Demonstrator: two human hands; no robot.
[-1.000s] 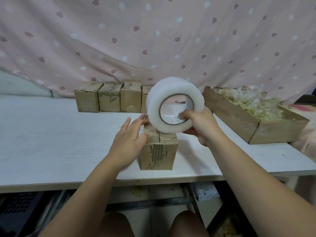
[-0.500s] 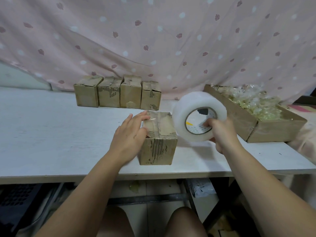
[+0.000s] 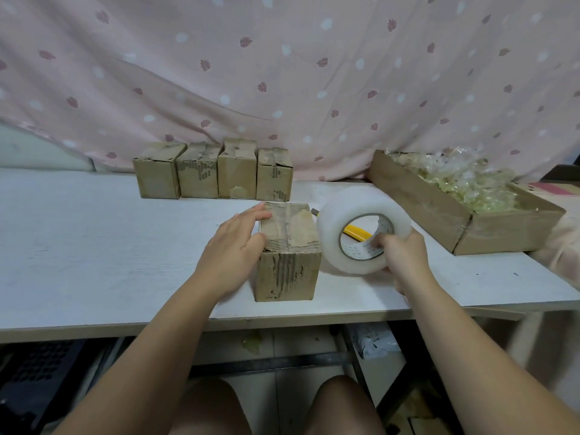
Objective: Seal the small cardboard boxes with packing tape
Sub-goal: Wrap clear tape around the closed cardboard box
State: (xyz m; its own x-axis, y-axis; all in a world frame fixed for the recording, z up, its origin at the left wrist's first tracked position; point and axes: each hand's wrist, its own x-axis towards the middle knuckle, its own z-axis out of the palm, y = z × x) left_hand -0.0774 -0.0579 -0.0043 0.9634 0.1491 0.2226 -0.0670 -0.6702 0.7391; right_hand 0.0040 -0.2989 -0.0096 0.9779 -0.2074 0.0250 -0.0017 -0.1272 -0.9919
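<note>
A small cardboard box stands near the front edge of the white table, with clear tape across its top. My left hand rests against the box's left side, fingers straight, thumb on the top edge. My right hand grips a big roll of clear packing tape, fingers hooked through its core. The roll stands on edge just right of the box, low over the table.
Several small cardboard boxes stand in a row at the back by the pink curtain. A shallow cardboard tray of clear wrappers sits at the right. A yellow tool lies behind the roll, seen through its core.
My right hand has carried the tape roll from above the box down and to the right, beside it. My left hand has stayed against the box's left side.
</note>
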